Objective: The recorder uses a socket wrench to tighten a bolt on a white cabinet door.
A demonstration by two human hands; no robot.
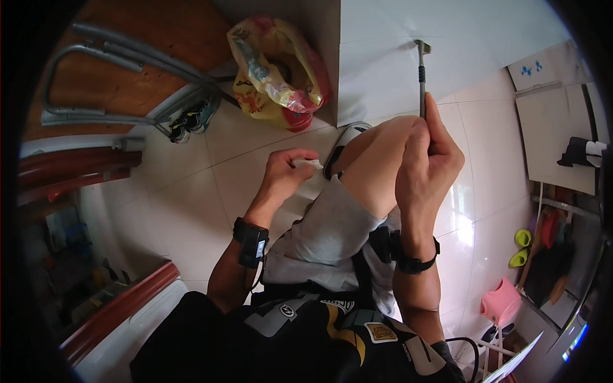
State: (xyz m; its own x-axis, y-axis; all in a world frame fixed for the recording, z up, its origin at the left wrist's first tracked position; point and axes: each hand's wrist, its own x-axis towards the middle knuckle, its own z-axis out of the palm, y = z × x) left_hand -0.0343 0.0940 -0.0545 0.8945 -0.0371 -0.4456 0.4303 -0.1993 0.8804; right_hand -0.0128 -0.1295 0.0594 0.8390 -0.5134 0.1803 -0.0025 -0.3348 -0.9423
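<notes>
My right hand (426,163) is closed around a long, thin metal-handled tool (422,71). Its small brush-like or scraper head (423,47) is up at a white vertical surface (377,70); I cannot tell if it touches it. My left hand (286,171) is closed on a small crumpled white cloth or tissue (306,163), beside my bent bare leg (373,172) in light grey shorts. My shoe (335,152) is on the tiled floor near the foot of the white surface.
A yellow plastic bag (252,102) stands left of the white surface. Grey tubular frames (89,115) lean at a wooden board, with sneakers (191,121) below. At right are a white cabinet (546,121), lime slippers (520,246) and a pink stool (501,300). Red-brown wood edges (102,309) lie left.
</notes>
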